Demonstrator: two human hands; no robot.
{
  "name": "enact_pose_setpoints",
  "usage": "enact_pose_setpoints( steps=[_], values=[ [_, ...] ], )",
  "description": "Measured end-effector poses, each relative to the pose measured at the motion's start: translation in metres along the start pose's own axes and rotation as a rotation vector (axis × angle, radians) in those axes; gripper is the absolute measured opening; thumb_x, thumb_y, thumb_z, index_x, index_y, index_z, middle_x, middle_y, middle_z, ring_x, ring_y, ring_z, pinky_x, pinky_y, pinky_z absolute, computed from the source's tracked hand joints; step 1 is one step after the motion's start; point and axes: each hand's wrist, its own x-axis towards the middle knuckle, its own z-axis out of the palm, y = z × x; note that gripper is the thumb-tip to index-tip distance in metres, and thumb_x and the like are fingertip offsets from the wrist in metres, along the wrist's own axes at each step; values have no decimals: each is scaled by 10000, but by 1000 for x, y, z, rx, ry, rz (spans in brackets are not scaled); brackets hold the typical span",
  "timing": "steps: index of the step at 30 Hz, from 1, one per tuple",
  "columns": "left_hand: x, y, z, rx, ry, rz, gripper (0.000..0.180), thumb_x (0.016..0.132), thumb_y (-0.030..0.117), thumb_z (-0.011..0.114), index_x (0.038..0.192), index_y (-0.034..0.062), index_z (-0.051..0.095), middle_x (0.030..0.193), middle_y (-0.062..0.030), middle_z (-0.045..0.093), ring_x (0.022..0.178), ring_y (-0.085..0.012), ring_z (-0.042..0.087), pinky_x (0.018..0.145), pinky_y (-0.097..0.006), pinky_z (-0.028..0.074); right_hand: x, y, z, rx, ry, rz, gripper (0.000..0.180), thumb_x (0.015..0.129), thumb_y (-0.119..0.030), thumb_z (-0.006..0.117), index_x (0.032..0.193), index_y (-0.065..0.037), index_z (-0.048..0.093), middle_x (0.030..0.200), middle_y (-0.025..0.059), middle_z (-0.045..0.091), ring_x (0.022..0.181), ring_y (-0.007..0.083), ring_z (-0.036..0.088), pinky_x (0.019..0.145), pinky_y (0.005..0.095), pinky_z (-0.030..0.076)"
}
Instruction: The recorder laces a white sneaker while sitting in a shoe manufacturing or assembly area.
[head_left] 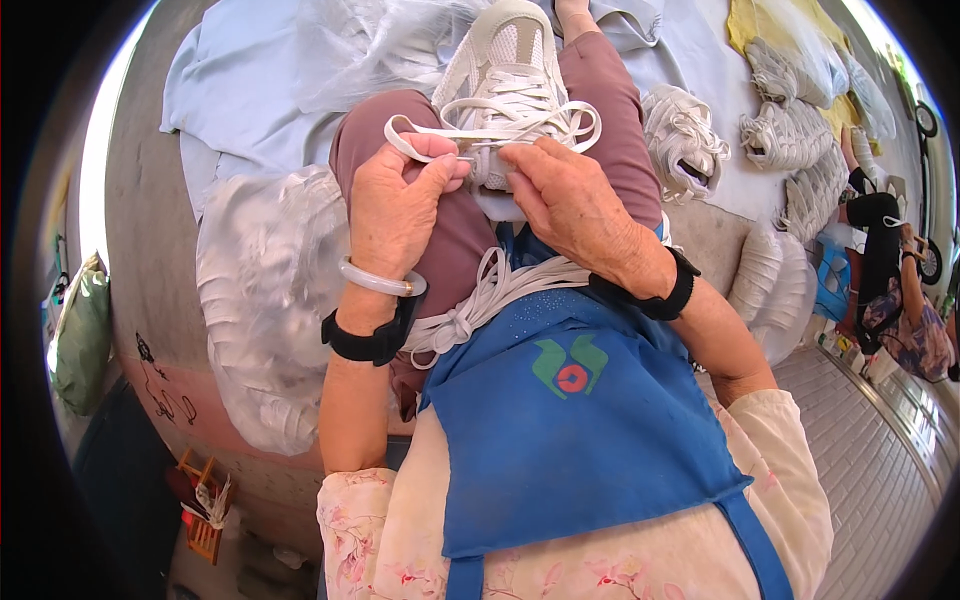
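Observation:
A white and grey sneaker [510, 70] is held between my knees, its toe pointing away from me and its opening nearest me. White shoelace [455, 132] crosses its eyelets and loops out at both sides. My left hand [400, 200] pinches the shoelace near its tip, just left of the shoe's opening. On the other side, my right hand [580, 200] has its bent fingers closed on the sneaker's edge by the upper eyelets; the exact grip is partly hidden. A bundle of white laces [490, 300] lies across my lap at the waist of my blue apron [580, 450].
Left of my leg sits a clear plastic bag [270, 300] of pale shoes. Another laced sneaker [685, 140] lies to the right, with several wrapped shoes [790, 135] beyond. A light blue cloth [240, 75] covers the ground ahead. Another person [910, 310] sits at far right.

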Motion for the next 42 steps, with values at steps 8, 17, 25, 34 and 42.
enact_pose_setpoints(
  steps=[8,17,25,34,42],
  values=[
    [4,-11,9,40,192,106,64,824,17,640,876,-10,616,738,-63,672,683,-107,651,622,-244,514,17,-5,15,-18,31,11,77,821,-70,579,874,-14,578,809,173,584,748,378,593,661,442,478],
    [4,-20,26,314,373,353,87,793,74,619,828,5,582,705,-199,619,680,-370,629,608,-410,486,9,5,13,-49,67,29,60,825,-40,600,856,11,608,777,168,590,703,318,590,650,384,463],
    [7,-38,32,327,476,370,150,798,92,616,862,-27,552,757,-259,600,761,-438,599,654,-468,469,9,13,16,17,26,2,94,856,-29,591,917,38,616,791,143,605,700,241,588,678,329,475],
    [12,-31,29,304,435,352,127,781,79,626,792,-38,579,733,-263,599,741,-434,602,636,-462,473,14,23,14,58,-19,121,114,881,-53,600,946,37,626,781,107,617,684,155,586,651,282,478],
    [12,-27,22,406,334,397,131,773,81,614,795,-41,571,742,-248,619,740,-424,628,645,-476,491,15,20,13,-13,-63,125,125,882,-61,607,955,39,629,807,110,620,695,159,588,658,287,475]
  ],
)
